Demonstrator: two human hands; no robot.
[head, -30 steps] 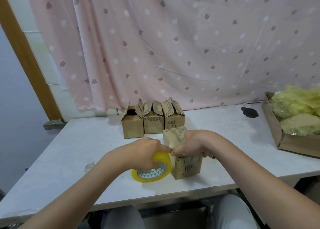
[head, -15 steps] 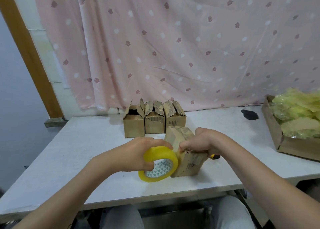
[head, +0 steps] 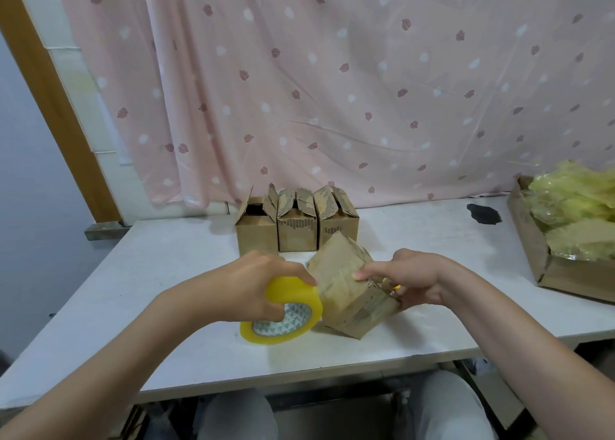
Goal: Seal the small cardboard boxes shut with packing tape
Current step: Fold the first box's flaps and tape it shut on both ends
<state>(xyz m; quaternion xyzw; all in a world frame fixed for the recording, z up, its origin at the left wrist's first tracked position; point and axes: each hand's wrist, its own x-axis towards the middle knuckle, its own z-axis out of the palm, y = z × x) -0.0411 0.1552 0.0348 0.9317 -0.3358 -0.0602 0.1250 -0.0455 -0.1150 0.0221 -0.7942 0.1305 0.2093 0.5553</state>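
Centrally, the left hand (head: 246, 283) is seen curled over a yellow tape roll (head: 283, 309), its fingers wrapped round the rim, with the roll's lower edge near or on the table (head: 133, 289) and its side touching a small box (head: 349, 289). That box is held by the right hand (head: 416, 279), whose fingers are spread and pressed flat on the top face while the thumb is tucked at the far corner; a small yellow object is glimpsed beneath that hand, but what it is cannot be told. The box is tipped on one lower edge, leaning away to the right, at the front middle of the table. By appearance, tape is being drawn from the roll across the closed flaps, so the sealing of this box is judged to be in hand. For the next move, the strip would need to be pulled taut over the seam, smoothed down and then cut. The box is brown corrugated card, scuffed and worn, with glossy patches that may be tape. Behind it, three more boxes (head: 296, 226) are stood in a row with flaps raised, not yet sealed. At the far right, a carton (head: 532, 253) of yellow bags is set before a pink curtain (head: 332, 90).
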